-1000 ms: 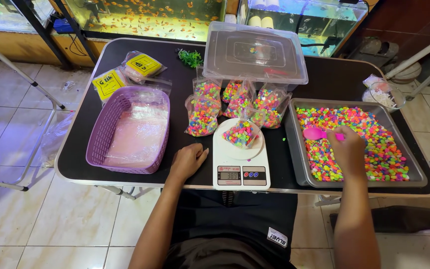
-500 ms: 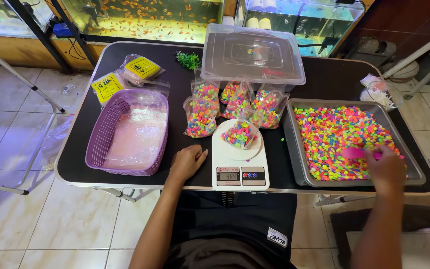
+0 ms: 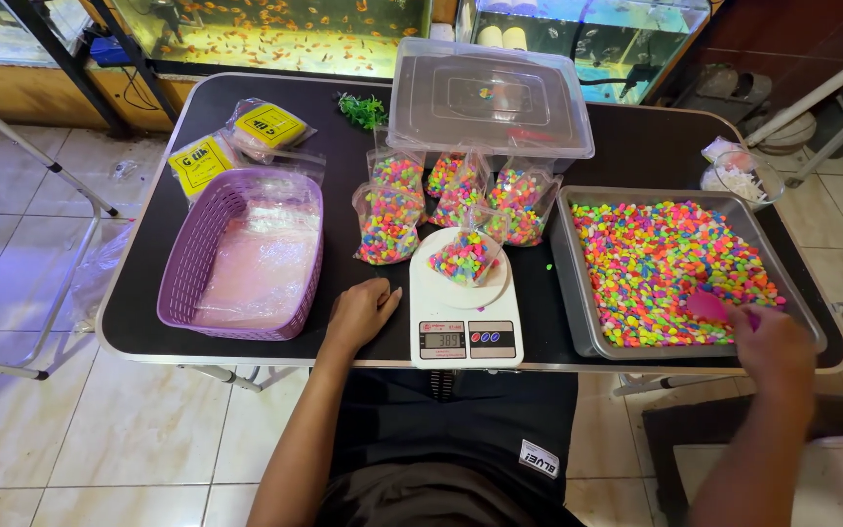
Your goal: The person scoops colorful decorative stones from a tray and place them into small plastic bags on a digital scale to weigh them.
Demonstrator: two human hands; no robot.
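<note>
The right hand (image 3: 775, 344) is positioned at the near right corner of the metal tray (image 3: 572, 283), its fingers closed around a pink scoop (image 3: 712, 306). The scoop blade lies on the multicoloured gravel (image 3: 661, 263) that fills the tray. The left hand (image 3: 361, 310) rests palm-down on the black surface (image 3: 636, 146), fingers loosely spread and holding nothing, just left of the white scale (image 3: 465, 322). An open clear bag (image 3: 462, 256), partly filled with gravel, sits on the scale platform. Three filled bags (image 3: 390, 210) stand behind the scale, in front of a clear lidded box (image 3: 488, 102). A purple basket (image 3: 242, 256) holding clear plastic bags occupies the left of the surface, with two yellow-labelled packets (image 3: 236, 141) behind it.
</note>
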